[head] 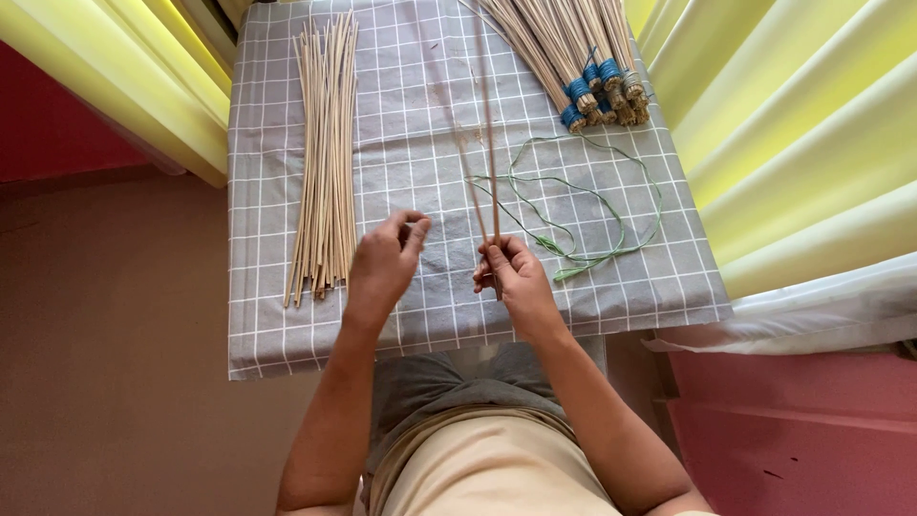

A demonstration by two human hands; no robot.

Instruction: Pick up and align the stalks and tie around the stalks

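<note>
The right hand [516, 277] is closed around the lower ends of a few thin pale sticks [485, 162], its grip clamped on them just above the near edge of the desk [630, 287]; the sticks rise away from the person, slightly blurred, and cross the middle of the grey checked cloth [411, 96] that covers the desk. How many sticks are in the hand cannot be told. The left hand [385, 263] hovers just beside it, to the left, with nothing in it: its fingers are loosely curled and the thumb and forefinger stand a little apart, near but not touching the held sticks. Farther left on the cloth lies a long loose pile of sticks [325, 153], laid roughly parallel and running from the far edge towards the near one. At the far right corner lie several stick bundles [583, 57], their near ends bound with blue cord. Between those bundles and the right hand, a thin green string [611, 205] lies in loose loops on the cloth, its near end just beside the right hand. Yellow curtains [793, 124] hang on both sides of the desk.
</note>
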